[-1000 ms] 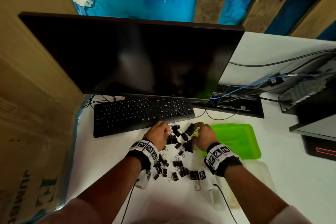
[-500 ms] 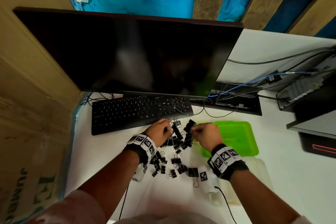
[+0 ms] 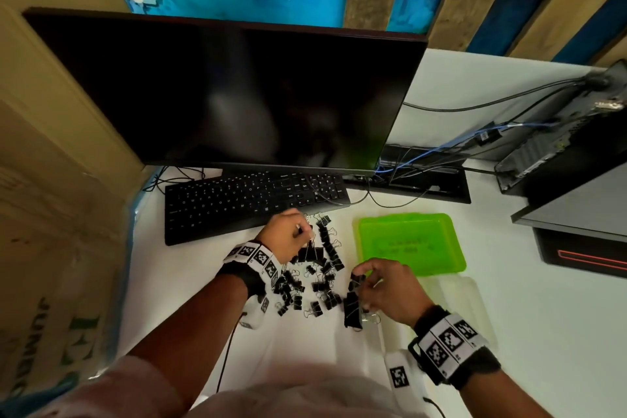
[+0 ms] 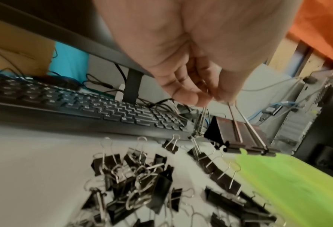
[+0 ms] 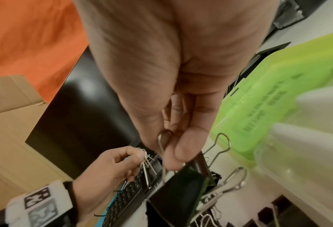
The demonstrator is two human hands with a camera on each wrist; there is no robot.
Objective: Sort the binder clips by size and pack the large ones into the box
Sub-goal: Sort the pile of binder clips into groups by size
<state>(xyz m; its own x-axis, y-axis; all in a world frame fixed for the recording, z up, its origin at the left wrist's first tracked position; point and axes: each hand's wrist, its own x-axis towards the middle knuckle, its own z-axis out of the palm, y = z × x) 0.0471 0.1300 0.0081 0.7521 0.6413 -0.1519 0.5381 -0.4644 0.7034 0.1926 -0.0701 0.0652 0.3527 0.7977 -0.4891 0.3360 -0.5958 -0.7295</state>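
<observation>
A heap of black binder clips (image 3: 305, 282) of mixed sizes lies on the white desk between my hands. My left hand (image 3: 303, 231) pinches the wire handles of a large clip (image 4: 239, 138), which hangs from its fingers above the pile (image 4: 142, 184). My right hand (image 3: 361, 276) grips another large black clip (image 5: 181, 184) between thumb and fingers, at the near right edge of the heap. A further large clip (image 3: 353, 314) lies just under that hand. The clear box (image 3: 461, 302) stands beside my right wrist, and its green lid (image 3: 410, 243) lies behind it.
A black keyboard (image 3: 251, 200) sits directly behind the clips, with a dark monitor (image 3: 237, 95) above it. Cables (image 3: 424, 159) and a computer case (image 3: 576, 132) fill the back right. Cardboard (image 3: 51, 214) walls in the left side.
My right hand has drawn back toward me from the far end of the heap, carrying a large clip. My left hand has lifted a large clip by its handles.
</observation>
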